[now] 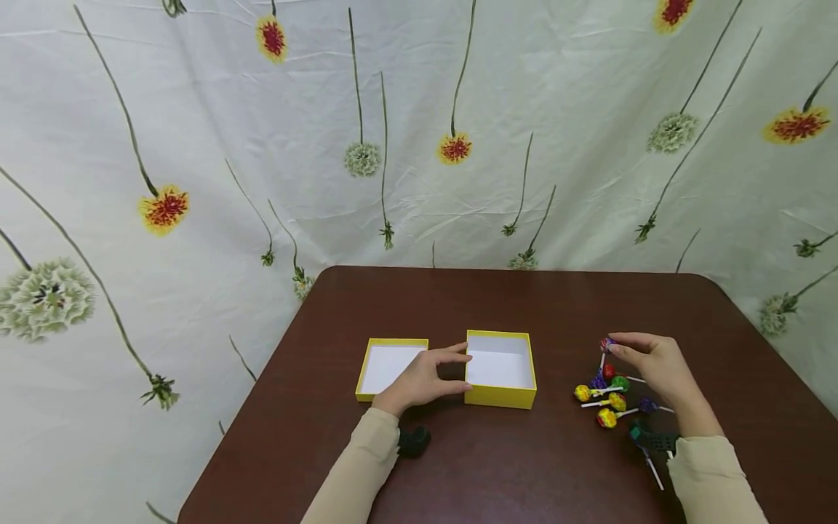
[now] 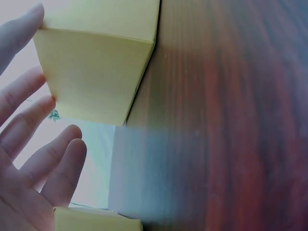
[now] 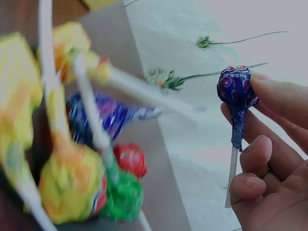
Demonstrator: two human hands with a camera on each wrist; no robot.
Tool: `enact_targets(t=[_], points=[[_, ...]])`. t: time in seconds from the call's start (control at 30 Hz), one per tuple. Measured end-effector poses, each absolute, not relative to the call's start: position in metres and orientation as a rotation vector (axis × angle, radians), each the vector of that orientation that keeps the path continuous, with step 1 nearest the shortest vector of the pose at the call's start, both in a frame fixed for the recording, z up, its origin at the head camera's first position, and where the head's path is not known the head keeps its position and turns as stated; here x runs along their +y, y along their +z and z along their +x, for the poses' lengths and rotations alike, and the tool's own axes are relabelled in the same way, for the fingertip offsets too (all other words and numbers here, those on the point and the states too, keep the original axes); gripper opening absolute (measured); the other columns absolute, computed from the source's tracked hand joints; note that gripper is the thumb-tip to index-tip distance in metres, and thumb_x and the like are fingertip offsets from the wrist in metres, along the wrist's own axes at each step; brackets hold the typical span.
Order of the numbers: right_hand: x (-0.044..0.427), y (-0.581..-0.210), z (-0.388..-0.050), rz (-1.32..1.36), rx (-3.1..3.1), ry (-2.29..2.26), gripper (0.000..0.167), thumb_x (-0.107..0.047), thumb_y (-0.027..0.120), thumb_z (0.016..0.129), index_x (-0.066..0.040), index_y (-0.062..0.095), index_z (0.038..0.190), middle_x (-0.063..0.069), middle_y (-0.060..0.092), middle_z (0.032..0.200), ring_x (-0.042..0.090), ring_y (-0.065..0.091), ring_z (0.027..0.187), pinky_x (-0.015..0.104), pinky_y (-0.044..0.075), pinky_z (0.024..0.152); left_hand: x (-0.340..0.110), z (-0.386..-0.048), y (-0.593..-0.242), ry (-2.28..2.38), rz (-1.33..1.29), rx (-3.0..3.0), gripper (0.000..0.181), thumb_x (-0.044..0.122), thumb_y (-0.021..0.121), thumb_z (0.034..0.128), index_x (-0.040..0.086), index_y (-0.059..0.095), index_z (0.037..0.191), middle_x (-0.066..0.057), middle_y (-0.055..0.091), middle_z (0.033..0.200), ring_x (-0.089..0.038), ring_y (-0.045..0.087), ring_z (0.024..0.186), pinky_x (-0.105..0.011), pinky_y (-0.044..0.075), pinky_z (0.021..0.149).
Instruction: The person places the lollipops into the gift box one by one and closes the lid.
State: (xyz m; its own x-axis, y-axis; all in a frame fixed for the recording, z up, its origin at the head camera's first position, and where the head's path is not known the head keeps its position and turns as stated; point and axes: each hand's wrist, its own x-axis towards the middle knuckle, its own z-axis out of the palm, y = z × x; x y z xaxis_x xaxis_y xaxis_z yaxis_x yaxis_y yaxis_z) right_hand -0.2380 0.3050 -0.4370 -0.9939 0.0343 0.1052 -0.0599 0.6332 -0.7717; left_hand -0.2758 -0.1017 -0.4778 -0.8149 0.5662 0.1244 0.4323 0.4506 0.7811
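Pinching a purple-blue lollipop now, clamped on its wrapped head between thumb and fingers of the right hand! Holding it head up, white stick pointing down, at the far side of a loose cluster of lollipops, well to the right of the yellow box. Counting off yellow, green, red and purple-blue wrappers down there on the brown table. Over to the left hand, touching the left side of the box with thumb and fingertips, thumb and fingers well apart. Standing upright with its open top showing white inside, that box. Spotting a shallow yellow-rimmed tray just left of it, partly covered by the left hand in the head view. Noting pale sleeves, a dark device by the left wrist, and, behind the table, a white flower-printed cloth.
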Motion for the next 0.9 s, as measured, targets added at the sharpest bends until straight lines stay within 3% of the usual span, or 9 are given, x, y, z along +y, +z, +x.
enact_targets(t=[0.13, 0.37, 0.43, 0.7, 0.9], points=[[0.296, -0.433, -0.237, 0.049, -2.691, 1.406, 0.04, -0.026, 0.062, 0.101, 0.003, 0.065, 0.13, 0.017, 0.073, 0.117, -0.002, 0.068, 0.091, 0.025, 0.061, 0.08, -0.101, -0.275, -0.477, 1.297, 0.887, 2.546, 0.052, 0.029, 0.08, 0.0865, 0.017, 0.065, 0.135, 0.005, 0.046, 0.156, -0.021, 0.042, 0.145, -0.046, 0.04, 0.116], [0.275, -0.429, -0.238, 0.074, -2.722, 1.401, 0.042, -0.031, 0.062, 0.101, 0.0, 0.068, 0.127, 0.019, 0.07, 0.12, 0.004, 0.058, 0.087, 0.027, 0.054, 0.071, -0.101, -0.272, -0.476, 1.274, 0.902, 2.56, 0.052, 0.03, 0.079, 0.0877, 0.018, 0.064, 0.136, 0.004, 0.046, 0.155, -0.021, 0.043, 0.145, -0.045, 0.04, 0.117], [0.269, -0.429, -0.239, 0.094, -2.734, 1.38, 0.041, -0.031, 0.062, 0.101, 0.0, 0.068, 0.127, 0.022, 0.069, 0.122, 0.004, 0.062, 0.093, 0.029, 0.055, 0.077, -0.102, -0.272, -0.476, 1.272, 0.92, 2.562, 0.051, 0.03, 0.078, 0.0884, 0.017, 0.064, 0.136, 0.003, 0.047, 0.155, -0.022, 0.044, 0.144, -0.046, 0.04, 0.116], [0.246, -0.43, -0.244, 0.17, -2.745, 1.424, 0.037, -0.024, 0.065, 0.099, 0.001, 0.069, 0.125, 0.021, 0.071, 0.118, 0.03, 0.068, 0.102, 0.045, 0.06, 0.087, -0.101, -0.272, -0.477, 1.269, 0.948, 2.577, 0.05, 0.03, 0.078, 0.0888, 0.015, 0.065, 0.135, 0.0, 0.049, 0.154, -0.022, 0.046, 0.143, -0.045, 0.041, 0.115], [0.233, -0.433, -0.245, 0.223, -2.725, 1.495, 0.034, -0.019, 0.066, 0.098, 0.002, 0.069, 0.124, 0.019, 0.073, 0.116, 0.029, 0.071, 0.103, 0.046, 0.059, 0.091, -0.1, -0.271, -0.478, 1.28, 0.94, 2.583, 0.05, 0.031, 0.078, 0.0884, 0.015, 0.065, 0.134, 0.0, 0.049, 0.154, -0.023, 0.047, 0.142, -0.045, 0.042, 0.115]])
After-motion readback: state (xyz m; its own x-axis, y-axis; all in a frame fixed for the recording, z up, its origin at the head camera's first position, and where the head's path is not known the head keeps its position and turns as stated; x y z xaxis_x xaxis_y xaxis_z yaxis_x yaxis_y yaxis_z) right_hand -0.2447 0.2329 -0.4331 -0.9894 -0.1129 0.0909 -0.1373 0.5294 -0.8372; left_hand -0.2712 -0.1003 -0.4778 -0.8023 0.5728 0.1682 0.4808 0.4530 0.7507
